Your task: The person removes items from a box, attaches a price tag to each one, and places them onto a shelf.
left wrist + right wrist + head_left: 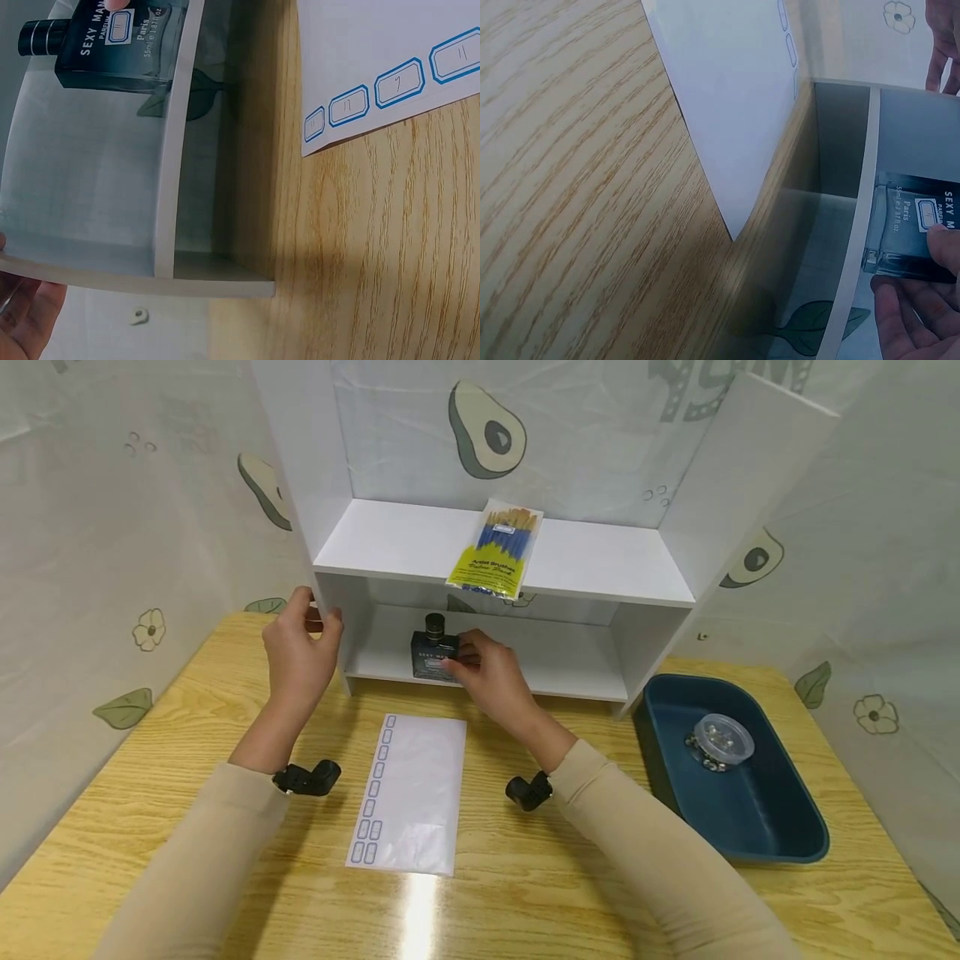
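A dark perfume bottle with a black cap stands at the front of the white shelf unit's lower board, left of the middle. My right hand holds the bottle from its right side. In the right wrist view, the thumb lies by the small blue-framed label on its front, and the fingers are along its side. At the unit's left side panel, my left hand grips the front edge, its fingers outside; only a thumb tip shows inside in the left wrist view.
On the upper board lies a pack of artist brushes, jutting past the front edge. A sheet of blue-framed labels lies on the wooden table. The dark blue tray at right holds a clear round container with small metallic pieces.
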Available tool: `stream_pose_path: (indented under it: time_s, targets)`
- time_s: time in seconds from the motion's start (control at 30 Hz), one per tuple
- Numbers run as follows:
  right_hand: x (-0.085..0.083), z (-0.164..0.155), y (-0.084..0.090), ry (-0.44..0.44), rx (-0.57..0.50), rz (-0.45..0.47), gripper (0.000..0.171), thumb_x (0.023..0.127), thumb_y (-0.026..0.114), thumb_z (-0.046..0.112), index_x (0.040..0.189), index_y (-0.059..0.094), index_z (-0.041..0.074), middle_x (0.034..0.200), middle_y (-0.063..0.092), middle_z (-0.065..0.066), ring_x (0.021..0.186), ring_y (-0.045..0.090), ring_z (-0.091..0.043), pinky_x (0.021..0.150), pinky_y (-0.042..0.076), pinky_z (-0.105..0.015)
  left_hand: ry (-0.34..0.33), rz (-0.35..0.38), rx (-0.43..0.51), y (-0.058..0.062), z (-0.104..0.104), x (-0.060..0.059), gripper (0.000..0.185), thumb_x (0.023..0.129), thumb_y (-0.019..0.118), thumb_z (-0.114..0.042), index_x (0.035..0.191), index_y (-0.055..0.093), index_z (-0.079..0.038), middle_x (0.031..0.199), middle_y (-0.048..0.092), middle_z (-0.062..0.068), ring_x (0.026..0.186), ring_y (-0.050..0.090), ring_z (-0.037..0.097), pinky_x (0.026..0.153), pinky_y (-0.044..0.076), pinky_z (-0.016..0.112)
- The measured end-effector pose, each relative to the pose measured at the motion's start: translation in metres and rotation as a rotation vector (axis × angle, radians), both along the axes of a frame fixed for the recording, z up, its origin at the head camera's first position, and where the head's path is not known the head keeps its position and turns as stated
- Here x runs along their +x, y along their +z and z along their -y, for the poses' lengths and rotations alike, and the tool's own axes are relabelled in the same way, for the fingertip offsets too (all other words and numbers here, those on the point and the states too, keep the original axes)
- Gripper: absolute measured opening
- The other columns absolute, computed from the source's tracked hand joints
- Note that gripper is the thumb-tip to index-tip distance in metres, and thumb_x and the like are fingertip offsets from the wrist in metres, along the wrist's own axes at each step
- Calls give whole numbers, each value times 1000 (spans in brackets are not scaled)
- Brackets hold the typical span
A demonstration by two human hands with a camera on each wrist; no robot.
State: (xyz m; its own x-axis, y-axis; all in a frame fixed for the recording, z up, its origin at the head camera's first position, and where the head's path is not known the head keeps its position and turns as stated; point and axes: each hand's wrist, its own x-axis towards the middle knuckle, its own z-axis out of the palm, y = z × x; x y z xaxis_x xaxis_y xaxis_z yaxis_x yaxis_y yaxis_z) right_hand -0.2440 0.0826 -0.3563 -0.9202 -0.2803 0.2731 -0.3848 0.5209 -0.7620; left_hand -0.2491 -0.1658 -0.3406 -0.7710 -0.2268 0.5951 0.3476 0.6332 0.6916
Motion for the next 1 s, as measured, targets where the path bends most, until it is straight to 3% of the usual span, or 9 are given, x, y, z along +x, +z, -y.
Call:
stream_pose_path:
  time_s: [0.23, 0.47, 0.67, 1.0]
  targets:
    - [-1, 2, -1, -8, -2, -11, 39, 90, 67, 19, 122, 53, -1, 105, 64, -10, 97, 63, -17, 82, 51, -22, 7, 0, -3, 1, 1, 1, 17, 92, 57, -14, 102, 59, -1, 87, 66, 20, 82, 65, 31, 73, 54, 44]
    - [0, 1, -4, -26, -7, 50, 50, 90, 68, 24, 130, 46, 2, 112, 63, -12, 100, 63, -21, 82, 52, -27, 10, -1, -8, -1, 1, 0, 17, 92, 57, -15, 101, 59, -1, 87, 66, 20, 82, 64, 31, 72, 54, 44]
    - [4, -5, -6, 13, -23, 68, 55, 90, 67, 23, 133, 42, 0, 118, 59, -16, 107, 60, -25, 89, 50, -31, 6, 2, -5, -2, -2, -1, 17, 92, 56, -15, 102, 59, -1, 87, 66, 19, 82, 65, 31, 72, 54, 44]
    - [25, -31, 9, 75, 128, 111, 62, 91, 65, 24, 139, 35, -1, 132, 51, -20, 121, 51, -28, 99, 43, -37, 21, 0, 1, -2, -2, -1, 18, 92, 54, -14, 101, 59, 0, 87, 67, 19, 80, 65, 30, 69, 53, 45]
